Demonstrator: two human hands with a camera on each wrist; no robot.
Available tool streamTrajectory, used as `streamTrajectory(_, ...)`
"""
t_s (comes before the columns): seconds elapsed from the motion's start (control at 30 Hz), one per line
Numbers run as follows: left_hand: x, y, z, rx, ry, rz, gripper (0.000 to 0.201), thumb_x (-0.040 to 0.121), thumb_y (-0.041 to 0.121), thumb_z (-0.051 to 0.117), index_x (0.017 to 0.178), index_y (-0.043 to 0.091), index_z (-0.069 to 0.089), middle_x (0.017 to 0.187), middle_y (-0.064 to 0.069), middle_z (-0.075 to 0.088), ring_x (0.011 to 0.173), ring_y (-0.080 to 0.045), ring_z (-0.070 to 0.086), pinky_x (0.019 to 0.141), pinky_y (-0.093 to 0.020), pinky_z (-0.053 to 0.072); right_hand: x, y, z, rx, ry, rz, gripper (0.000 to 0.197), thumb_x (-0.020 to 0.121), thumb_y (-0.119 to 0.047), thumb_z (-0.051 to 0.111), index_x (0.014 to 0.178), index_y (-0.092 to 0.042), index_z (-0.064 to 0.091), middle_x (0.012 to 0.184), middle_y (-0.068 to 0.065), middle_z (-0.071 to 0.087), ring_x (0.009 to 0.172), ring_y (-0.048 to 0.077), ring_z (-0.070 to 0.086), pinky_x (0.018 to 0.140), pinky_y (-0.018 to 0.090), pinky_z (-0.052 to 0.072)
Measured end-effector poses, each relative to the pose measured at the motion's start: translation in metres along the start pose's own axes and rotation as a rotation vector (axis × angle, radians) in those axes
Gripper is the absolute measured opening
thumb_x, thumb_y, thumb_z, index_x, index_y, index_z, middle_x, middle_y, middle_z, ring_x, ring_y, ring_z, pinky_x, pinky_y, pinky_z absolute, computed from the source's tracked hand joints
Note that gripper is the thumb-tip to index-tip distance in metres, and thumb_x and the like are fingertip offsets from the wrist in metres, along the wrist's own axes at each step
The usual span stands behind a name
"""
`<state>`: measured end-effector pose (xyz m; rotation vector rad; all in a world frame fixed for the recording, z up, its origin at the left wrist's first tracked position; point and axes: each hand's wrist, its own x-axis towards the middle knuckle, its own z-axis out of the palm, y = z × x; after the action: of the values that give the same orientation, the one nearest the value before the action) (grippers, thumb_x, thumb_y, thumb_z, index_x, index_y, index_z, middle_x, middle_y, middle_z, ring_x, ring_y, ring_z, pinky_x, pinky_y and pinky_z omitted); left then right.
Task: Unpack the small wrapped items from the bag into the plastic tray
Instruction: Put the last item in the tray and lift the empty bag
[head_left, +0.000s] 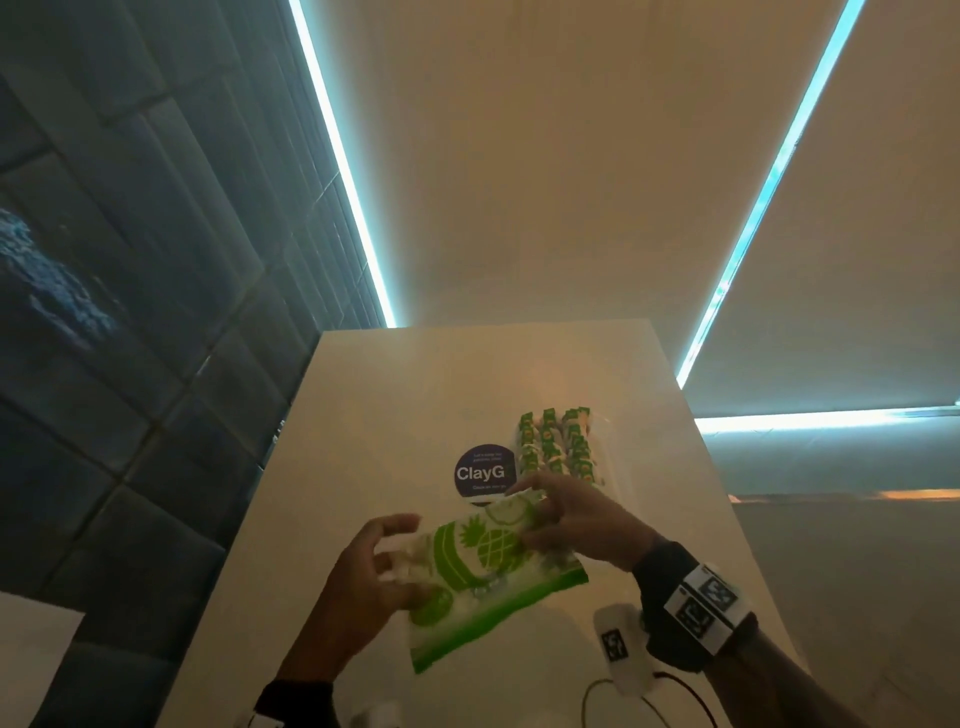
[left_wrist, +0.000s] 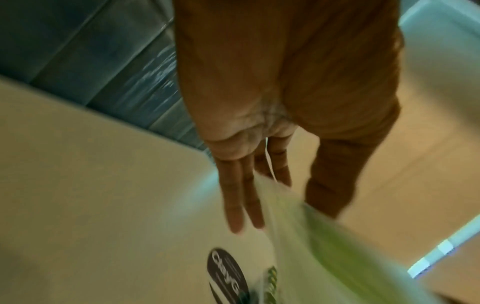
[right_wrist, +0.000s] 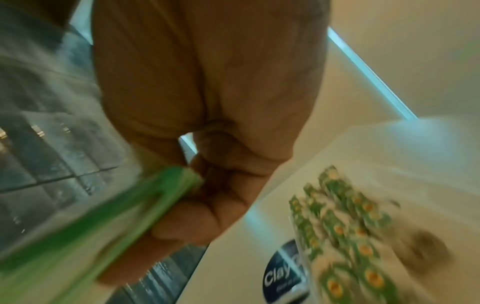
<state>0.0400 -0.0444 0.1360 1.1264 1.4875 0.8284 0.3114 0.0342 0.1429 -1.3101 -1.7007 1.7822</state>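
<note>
While both hands hold the bag (head_left: 488, 577) above the worktop (head_left: 374, 415), I log the lot with the round ClayG sticker (head_left: 482, 474) as landmark.

Item 1: bag, one, clear plastic with green fruit print, held just on the near side of the sticker. My right hand (head_left: 576, 525) pinches its far end, fingers curled on the film; the right wrist view shows the green edge caught in that grip. My left hand (head_left: 363, 582) sits at its near-left end. The left wrist view shows straight fingers (left_wrist: 241, 197) lying along the film, thumb to the other side; I judge the grip a loose hold, not a clench.

Item 2: plastic tray (head_left: 615, 457), one, clear, just right of the sticker.

Item 3: small wrapped items (head_left: 558, 447), green and white, lying in the tray in three rows. Blur prevents an exact count; roughly a dozen.

Item 4: white device (head_left: 623, 649) with a cable, one, well to the near side of the sticker.

Handling note: I cannot tell whether anything remains inside the bag. I would feel along the film, keep the mouth turned toward the tray, and hold it low so nothing scatters.
</note>
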Motion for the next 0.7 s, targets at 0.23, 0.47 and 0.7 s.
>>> streamTrajectory(0.23,-0.001,0.030,0.027,0.170,-0.249,-0.025,0.028,0.073,0.011,0.083,0.099,0.016,0.073,0.093,-0.005,0.076,0.083,-0.022,0.073,0.074,-0.037,0.061,-0.006,-0.022,0.008,0.044,-0.012,-0.142,0.047,0.085,-0.015,0.071,0.129,-0.009,0.055,0.113,0.011,0.068,0.097,0.025,0.071,0.082,0.038,0.060)
streamTrajectory(0.47,-0.008,0.019,0.057,-0.298,0.172,-0.026,0.029,0.077,0.004,0.077,0.103,0.014,0.069,0.097,-0.011,0.075,0.086,-0.029,0.073,0.072,-0.047,0.061,-0.020,0.015,0.047,0.447,0.017,0.035,0.055,0.083,-0.037,0.074,0.129,-0.012,0.055,0.116,0.016,0.069,0.104,0.036,0.067,0.089,0.056,0.054)
streamTrajectory(0.7,-0.017,0.012,0.048,-0.436,0.082,0.008,0.031,0.095,0.004,0.050,0.099,0.024,0.073,0.094,-0.010,0.075,0.082,-0.031,0.072,0.065,-0.046,0.057,-0.026,0.016,0.059,0.696,0.116,-0.040,0.040,0.087,0.007,0.058,0.124,-0.006,0.061,0.120,0.022,0.066,0.113,0.043,0.061,0.099,0.058,0.046)
